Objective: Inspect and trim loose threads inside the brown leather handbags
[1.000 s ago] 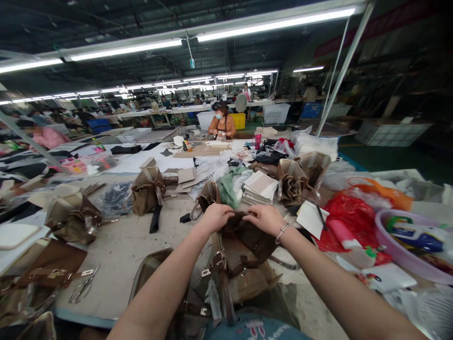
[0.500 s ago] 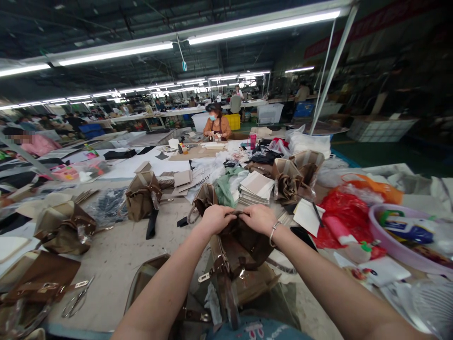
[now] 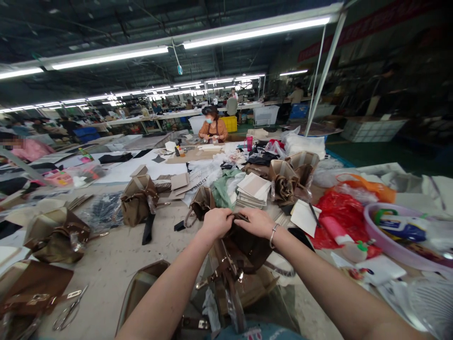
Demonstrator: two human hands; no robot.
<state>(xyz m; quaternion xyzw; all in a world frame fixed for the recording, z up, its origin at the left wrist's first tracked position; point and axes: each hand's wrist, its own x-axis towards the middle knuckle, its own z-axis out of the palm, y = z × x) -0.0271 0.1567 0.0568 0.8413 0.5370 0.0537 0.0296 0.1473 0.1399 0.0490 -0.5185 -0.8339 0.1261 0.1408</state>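
Observation:
Both hands meet at the far top edge of a brown handbag (image 3: pixel 247 283) in front of my body. My left hand (image 3: pixel 218 223) pinches the edge with fingers closed. Beside it, my right hand (image 3: pixel 257 222) grips the same edge, thumb and fingers pressed together; a bangle circles that wrist. The bag's straps and metal fittings hang toward me, and part of the strap is wrapped in clear plastic. Just beyond my left hand stands a smaller brown bag (image 3: pixel 202 202). Under my left forearm lies another open bag (image 3: pixel 141 283), partly hidden.
More brown bags (image 3: pixel 136 200) stand on the left and at the back. Scissors (image 3: pixel 69 311) lie at lower left. Stacked panels (image 3: pixel 252 189), a red plastic bag (image 3: pixel 336 212) and a lilac basin (image 3: pixel 375 236) are ahead and right. A co-worker (image 3: pixel 213 125) sits across the table.
The view has shifted slightly, so the surroundings sit a little further left. My hands still hold the bag's edge, with the right fingers drawn flatter over it.

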